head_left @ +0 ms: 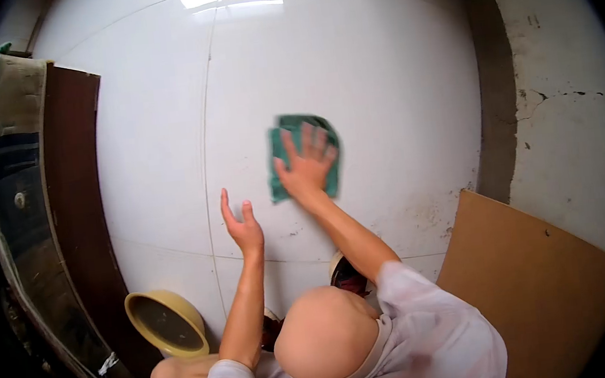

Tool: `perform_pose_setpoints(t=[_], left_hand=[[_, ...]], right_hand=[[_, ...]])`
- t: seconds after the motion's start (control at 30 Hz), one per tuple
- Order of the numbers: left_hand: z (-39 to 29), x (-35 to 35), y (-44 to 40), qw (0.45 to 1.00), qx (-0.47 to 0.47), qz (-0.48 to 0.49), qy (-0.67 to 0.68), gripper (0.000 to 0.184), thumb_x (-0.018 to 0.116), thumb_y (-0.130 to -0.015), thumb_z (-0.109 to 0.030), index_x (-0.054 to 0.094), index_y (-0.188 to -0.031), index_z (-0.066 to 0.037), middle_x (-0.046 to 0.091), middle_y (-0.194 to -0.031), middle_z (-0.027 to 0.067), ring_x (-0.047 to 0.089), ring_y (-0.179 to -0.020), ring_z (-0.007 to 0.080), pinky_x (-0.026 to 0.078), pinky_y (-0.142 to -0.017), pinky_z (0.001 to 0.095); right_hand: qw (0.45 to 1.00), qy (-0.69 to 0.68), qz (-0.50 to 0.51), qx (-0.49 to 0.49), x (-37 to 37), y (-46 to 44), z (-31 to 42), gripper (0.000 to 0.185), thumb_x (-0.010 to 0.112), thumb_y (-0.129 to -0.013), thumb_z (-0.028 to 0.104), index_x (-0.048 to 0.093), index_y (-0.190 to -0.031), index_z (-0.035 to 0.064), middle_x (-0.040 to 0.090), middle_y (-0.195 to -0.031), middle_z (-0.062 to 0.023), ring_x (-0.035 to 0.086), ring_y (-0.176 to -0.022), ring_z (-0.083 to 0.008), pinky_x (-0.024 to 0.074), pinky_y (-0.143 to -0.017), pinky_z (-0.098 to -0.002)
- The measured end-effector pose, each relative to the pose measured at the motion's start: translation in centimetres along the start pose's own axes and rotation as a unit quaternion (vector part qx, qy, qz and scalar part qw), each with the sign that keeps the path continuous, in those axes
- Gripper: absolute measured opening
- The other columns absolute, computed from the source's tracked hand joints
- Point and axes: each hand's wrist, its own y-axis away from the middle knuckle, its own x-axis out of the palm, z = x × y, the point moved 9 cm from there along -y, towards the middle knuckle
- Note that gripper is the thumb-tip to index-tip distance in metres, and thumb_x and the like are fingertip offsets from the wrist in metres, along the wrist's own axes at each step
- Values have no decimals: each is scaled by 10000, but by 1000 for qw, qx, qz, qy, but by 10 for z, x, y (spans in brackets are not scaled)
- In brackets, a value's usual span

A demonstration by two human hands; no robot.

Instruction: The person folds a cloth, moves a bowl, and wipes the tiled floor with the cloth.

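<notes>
A green cloth lies folded on the white tiled floor, and its edges look a little blurred. My right hand presses flat on it with the fingers spread. My left hand is raised over the floor to the left, thumb and fingers apart, with nothing in it. Dark specks and brownish stains mark the tiles to the right of my right forearm.
A yellow basin with dark water-like contents stands at lower left, near my knee. Along the left runs a brown wooden board beside worn furniture. A brown panel leans at lower right, by the cracked wall.
</notes>
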Motion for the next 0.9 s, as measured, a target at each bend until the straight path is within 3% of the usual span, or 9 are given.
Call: perform_pose_setpoints(t=[0.1, 0.23, 0.4, 0.5, 0.57, 0.67, 0.7, 0.8, 0.9], left_hand=[[-1, -4, 4, 1000, -1, 5, -26, 604, 634, -965, -157, 429, -1512, -2, 459, -1553, 180, 401, -1456, 328, 284, -1212, 420], [-6, -33, -17, 997, 32, -6, -75, 600, 641, -962, -146, 436, -1510, -16, 460, -1551, 182, 407, -1450, 331, 288, -1209, 408], [-5, -67, -35, 996, 28, -35, -80, 581, 628, -971, -134, 441, -1510, -22, 463, -1550, 178, 401, -1454, 326, 286, -1209, 404], [7, -35, -21, 998, 17, -30, -44, 577, 621, -975, -131, 439, -1511, -17, 464, -1551, 174, 402, -1455, 321, 286, -1209, 405], [16, -18, -10, 999, 0, -23, -27, 581, 616, -976, -130, 433, -1513, -7, 462, -1554, 171, 400, -1458, 316, 282, -1211, 407], [0, 12, 15, 999, -9, 16, -29, 586, 619, -973, -129, 430, -1512, 1, 462, -1554, 171, 400, -1458, 320, 285, -1209, 410], [-2, 12, 15, 999, -4, 15, -30, 586, 619, -973, -129, 430, -1512, 1, 462, -1554, 171, 400, -1458, 320, 285, -1209, 410], [-17, 9, 14, 997, 37, 21, -57, 566, 599, -994, -131, 432, -1526, -35, 456, -1564, 152, 401, -1460, 286, 299, -1197, 399], [-29, -3, -5, 996, 35, 13, -77, 570, 606, -991, -133, 433, -1524, -30, 456, -1565, 156, 409, -1456, 292, 308, -1194, 402]], right_hand=[[987, -90, -61, -119, 35, -84, 84, 715, 573, -914, 561, 391, -1571, 345, 185, -1697, -148, 95, -1551, -443, 87, -1152, -737], [983, -46, -51, -170, 23, -166, 61, 708, 558, -916, 595, 423, -1557, 326, 217, -1689, -143, 124, -1555, -416, 109, -1179, -690], [979, 64, -186, 50, -79, -98, -157, 681, 587, -927, 569, 485, -1522, 255, 301, -1639, -197, 228, -1510, -437, 180, -1148, -680], [968, 62, -153, 187, -80, 18, -247, 728, 525, -993, 581, 305, -1621, 288, 141, -1684, -236, 131, -1527, -490, 87, -1156, -726], [966, 107, -93, 218, -61, 69, -227, 722, 485, -1004, 579, 258, -1635, 312, 78, -1700, -224, 52, -1543, -500, 29, -1160, -732], [986, 50, -38, 153, -22, 62, -142, 737, 488, -974, 568, 239, -1634, 355, 14, -1717, -179, -40, -1547, -501, -16, -1134, -765], [993, 33, -3, 114, -20, 43, -105, 730, 504, -959, 544, 273, -1625, 354, 52, -1718, -170, -20, -1547, -500, -1, -1138, -760], [997, -27, -74, 0, -20, -42, -49, 697, 531, -942, 552, 356, -1586, 352, 150, -1703, -138, 89, -1530, -492, 116, -1111, -782], [994, -57, -79, -54, -30, -124, -68, 700, 525, -940, 612, 381, -1573, 352, 164, -1707, -94, 94, -1551, -431, 79, -1171, -733]])
